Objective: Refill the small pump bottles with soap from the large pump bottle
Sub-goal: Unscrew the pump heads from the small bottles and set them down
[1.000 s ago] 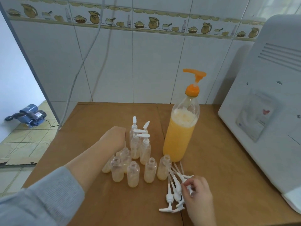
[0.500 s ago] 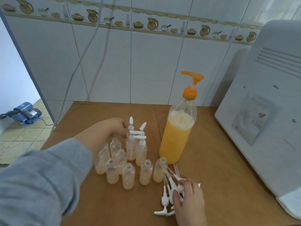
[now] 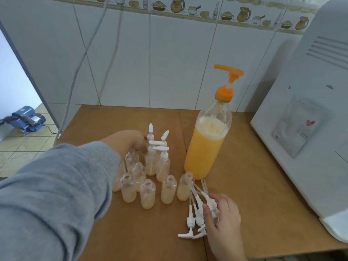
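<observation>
The right hand [image 3: 222,213] pinches a loose pump head [image 3: 211,206], uncapped small bottles [image 3: 168,189] just left; the left hand's [image 3: 130,142] grip is hidden.

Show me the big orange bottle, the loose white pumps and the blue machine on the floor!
big orange bottle [image 3: 204,153], head view, on its soap-filled body.
loose white pumps [image 3: 190,222], head view, on one pump's collar.
blue machine [image 3: 26,117], head view, on its casing.

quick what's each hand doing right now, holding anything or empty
Left hand: reaching among the capped small bottles; whether it grips one cannot be told.
Right hand: fingers closed on a loose white pump head.
</observation>
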Motion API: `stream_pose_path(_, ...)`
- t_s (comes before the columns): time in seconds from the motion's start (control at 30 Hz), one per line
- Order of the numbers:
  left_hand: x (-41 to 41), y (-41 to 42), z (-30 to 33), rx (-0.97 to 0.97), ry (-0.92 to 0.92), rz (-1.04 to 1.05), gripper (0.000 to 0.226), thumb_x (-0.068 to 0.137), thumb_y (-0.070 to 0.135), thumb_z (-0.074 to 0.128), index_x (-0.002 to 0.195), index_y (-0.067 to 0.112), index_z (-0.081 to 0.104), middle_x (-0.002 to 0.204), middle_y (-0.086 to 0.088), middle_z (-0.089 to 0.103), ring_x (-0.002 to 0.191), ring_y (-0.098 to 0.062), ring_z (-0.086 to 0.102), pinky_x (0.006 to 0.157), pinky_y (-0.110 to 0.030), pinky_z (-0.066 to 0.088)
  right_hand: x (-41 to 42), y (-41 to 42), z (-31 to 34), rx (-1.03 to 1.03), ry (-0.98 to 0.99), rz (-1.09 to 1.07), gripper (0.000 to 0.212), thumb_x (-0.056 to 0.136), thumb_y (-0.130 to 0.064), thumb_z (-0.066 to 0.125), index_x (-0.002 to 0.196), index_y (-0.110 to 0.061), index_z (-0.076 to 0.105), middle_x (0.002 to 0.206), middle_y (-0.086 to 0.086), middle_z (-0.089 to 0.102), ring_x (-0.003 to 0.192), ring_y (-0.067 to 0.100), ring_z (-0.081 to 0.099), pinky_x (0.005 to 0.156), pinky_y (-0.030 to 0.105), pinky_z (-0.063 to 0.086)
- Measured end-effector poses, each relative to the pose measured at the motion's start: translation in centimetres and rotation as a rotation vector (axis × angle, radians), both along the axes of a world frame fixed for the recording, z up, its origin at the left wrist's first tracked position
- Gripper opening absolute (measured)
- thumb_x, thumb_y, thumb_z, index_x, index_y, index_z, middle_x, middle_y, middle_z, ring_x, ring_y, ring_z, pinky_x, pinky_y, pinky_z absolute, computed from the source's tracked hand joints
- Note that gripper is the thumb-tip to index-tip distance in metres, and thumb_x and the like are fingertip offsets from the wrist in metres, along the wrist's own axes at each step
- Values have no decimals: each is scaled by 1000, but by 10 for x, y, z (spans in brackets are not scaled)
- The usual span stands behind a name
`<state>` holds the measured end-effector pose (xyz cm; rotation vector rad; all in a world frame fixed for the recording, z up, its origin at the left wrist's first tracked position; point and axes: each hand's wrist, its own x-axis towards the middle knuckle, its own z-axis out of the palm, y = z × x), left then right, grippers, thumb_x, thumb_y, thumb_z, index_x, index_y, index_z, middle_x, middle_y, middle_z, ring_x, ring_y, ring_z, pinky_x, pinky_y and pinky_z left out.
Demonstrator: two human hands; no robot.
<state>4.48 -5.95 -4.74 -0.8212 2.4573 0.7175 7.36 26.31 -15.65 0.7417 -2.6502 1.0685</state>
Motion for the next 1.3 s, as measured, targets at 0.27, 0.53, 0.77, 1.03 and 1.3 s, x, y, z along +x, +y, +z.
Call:
stream_pose_path(0.27, -6, -4, -7, 88, 67, 14, 48, 88, 13, 61, 134, 22, 48, 126, -6, 55, 105, -21, 54, 99, -40, 46, -6, -9, 22, -87, 30, 32, 29, 88, -53, 37, 109, -37, 50, 112, -21, 50, 111, -11, 38, 91, 30, 32)
stream_pose_path(0.53, 10, -19, 8, 185, 759, 390, 50, 82, 43, 68, 121, 16, 56, 117, -1, 59, 108, -21, 56, 98, -42, 45, -13, -36, 78, -330, 67, 92, 27, 87, -43, 48, 112, -33, 52, 110, -15, 56, 110, -3, 48, 92, 7, 35)
stream_pose_path(0.77, 74, 43, 54, 451, 1213, 304, 22, 81, 46, 59, 92, 26, 60, 89, 0, 69, 77, -11, 68, 67, -25, 55, -13, -90, 185, -536, -246, 237, 14, 90, -35, 57, 103, -37, 59, 95, -18, 64, 88, -6, 58, 71, 4, 43)
stream_pose_path(1.03, 109, 86, 54, 369, 1038, -66, 20, 72, 44, 66, 89, 34, 62, 71, 11, 65, 64, -4, 59, 65, -21, 50, -11, -121, 214, -444, -448, 276, 18, 73, -33, 79, 73, -19, 67, 52, -13, 53, 50, 1, 51, 55, 24, 48)
stream_pose_path(1.3, 123, 73, 60, 520, 1088, 4, 19, 73, 50, 66, 82, 33, 69, 74, -3, 68, 62, -20, 60, 67, -35, 53, -13, -102, 225, -521, -590, 453, 77, 64, -15, 83, 131, -25, 48, 91, 2, 73, 96, 15, 68, 96, 41, 49)
